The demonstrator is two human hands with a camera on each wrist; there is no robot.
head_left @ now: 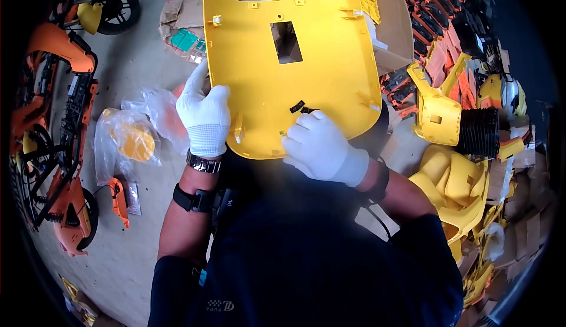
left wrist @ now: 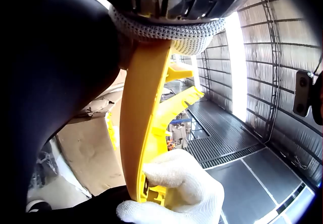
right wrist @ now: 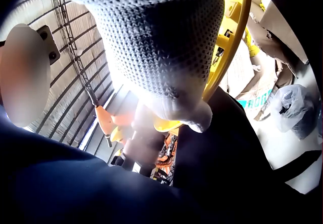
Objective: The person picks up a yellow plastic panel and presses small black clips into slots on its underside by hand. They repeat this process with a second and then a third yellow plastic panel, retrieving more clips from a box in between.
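Observation:
A large yellow plastic panel with a rectangular cut-out lies inner face up in front of the person. My left hand, in a white glove, holds its left side edge, thumb over the rim and forefinger pointing along it. At the lower edge my right hand, also gloved, has its fingers curled; in the left wrist view this hand pinches the panel's rim. A small black piece lies on the panel just ahead of the right fingertips, with another dark bit beside it, partly covered.
An open cardboard box with yellow parts stands behind the panel. Plastic-wrapped parts lie on the floor at left, near orange motorcycle frames. More yellow panels are piled at right, beside a black ribbed stack.

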